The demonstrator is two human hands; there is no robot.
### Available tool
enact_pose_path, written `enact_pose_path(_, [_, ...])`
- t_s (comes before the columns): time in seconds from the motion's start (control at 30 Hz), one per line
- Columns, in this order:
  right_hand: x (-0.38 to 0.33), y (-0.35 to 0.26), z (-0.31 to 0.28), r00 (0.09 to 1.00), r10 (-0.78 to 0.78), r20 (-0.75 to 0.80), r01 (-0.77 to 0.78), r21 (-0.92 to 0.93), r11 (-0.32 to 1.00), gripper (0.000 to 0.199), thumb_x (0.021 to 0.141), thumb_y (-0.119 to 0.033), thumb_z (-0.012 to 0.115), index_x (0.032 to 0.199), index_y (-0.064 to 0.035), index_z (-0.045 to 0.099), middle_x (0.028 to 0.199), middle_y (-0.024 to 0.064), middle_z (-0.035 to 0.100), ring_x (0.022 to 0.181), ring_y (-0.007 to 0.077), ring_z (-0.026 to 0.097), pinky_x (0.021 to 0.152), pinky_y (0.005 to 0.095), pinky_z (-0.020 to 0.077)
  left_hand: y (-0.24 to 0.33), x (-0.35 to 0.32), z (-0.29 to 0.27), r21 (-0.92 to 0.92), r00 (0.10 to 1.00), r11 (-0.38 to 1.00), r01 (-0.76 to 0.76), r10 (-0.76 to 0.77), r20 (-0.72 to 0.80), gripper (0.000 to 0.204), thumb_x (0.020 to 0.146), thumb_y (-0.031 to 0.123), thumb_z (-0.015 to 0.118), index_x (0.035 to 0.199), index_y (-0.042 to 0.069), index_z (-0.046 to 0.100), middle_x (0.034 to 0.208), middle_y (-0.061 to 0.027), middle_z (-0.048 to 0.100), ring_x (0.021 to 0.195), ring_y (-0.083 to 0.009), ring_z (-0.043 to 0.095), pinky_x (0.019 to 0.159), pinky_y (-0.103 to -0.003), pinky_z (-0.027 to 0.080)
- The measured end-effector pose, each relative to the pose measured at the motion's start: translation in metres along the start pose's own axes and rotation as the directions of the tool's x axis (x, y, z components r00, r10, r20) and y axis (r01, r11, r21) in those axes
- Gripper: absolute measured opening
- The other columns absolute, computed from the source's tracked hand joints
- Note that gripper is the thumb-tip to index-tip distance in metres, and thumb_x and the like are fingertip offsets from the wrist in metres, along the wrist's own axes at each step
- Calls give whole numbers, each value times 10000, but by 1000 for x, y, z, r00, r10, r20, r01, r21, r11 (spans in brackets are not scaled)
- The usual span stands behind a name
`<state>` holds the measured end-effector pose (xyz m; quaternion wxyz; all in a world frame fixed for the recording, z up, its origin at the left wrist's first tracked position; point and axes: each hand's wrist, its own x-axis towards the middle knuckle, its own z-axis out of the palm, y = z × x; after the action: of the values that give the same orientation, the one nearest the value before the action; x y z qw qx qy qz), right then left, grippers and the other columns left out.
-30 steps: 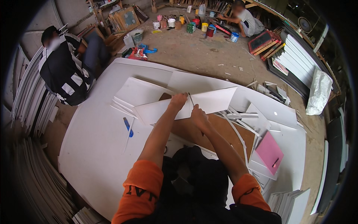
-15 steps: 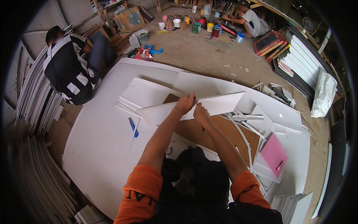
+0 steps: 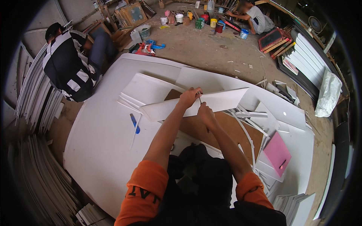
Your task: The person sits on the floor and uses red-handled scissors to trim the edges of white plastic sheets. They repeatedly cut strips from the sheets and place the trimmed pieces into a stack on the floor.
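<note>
A long white board [image 3: 222, 99] is held slanting in front of me, its right end higher than its left. My left hand [image 3: 190, 97] is closed on its upper edge, near the middle. Just right of and below it, my right hand [image 3: 206, 113] makes a fist around a thin tool [image 3: 200, 98], whose narrow metal end points up toward the left fingers and lies against the board. A dark end of it shows below the fist; its exact kind I cannot make out. Under the board lies a brown board [image 3: 226, 132] on the white sheet [image 3: 98, 150].
A blue cutter [image 3: 134, 123] lies to the left, and white offcuts [image 3: 250, 114] and a pink sheet [image 3: 277, 153] to the right. One person [image 3: 71, 64] sits at far left; another [image 3: 256, 19] crouches at the back beside paint cans [image 3: 213, 23].
The hands have drawn slightly apart, the left rising a little and the right dropping. More of the tool's metal end shows between them. The white board's right end has shifted slightly up.
</note>
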<state>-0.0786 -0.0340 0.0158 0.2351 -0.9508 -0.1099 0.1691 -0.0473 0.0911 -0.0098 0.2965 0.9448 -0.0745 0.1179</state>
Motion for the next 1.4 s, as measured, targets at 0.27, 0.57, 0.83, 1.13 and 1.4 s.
enact_pose_path(0.27, [-15,5,-5,999,9,48,-9,-3,1000,222,817,-105,375,998,24,368,968,246,544,932,376,532,793,453,416,-2,4,0,-25,999,999,-27,28,36,163,817,236,504,963,168,476,819,-138,531,775,-325,544,672,-414,436])
enact_pose_path(0.57, [12,2,5,1000,0,-1,0,22,1000,234,808,-90,339,990,46,395,962,268,536,937,399,522,794,465,416,-5,2,4,-31,995,995,-96,97,27,184,795,289,525,929,171,478,849,-143,506,749,-344,552,637,-424,456])
enact_pose_path(0.83, [13,5,8,1000,-3,-21,3,10,1000,228,811,-107,350,989,26,400,950,258,546,932,395,526,789,465,416,8,0,0,142,994,990,16,-31,108,255,814,337,479,1045,229,485,918,-124,492,803,-365,545,681,-435,456])
enact_pose_path(1.13, [12,3,13,1000,-7,-29,7,-11,1000,179,812,-98,390,961,1,391,906,204,576,879,350,564,761,428,443,1,2,-4,172,990,985,-11,-14,143,263,833,351,435,1055,216,472,945,-133,504,827,-367,540,689,-451,451])
enact_pose_path(1.4, [2,12,11,1000,-26,-6,26,32,999,200,809,-108,353,965,13,383,928,266,550,899,393,539,774,470,414,4,-2,0,126,982,992,21,-44,184,261,842,359,420,1051,208,460,929,-147,513,836,-373,532,695,-455,443])
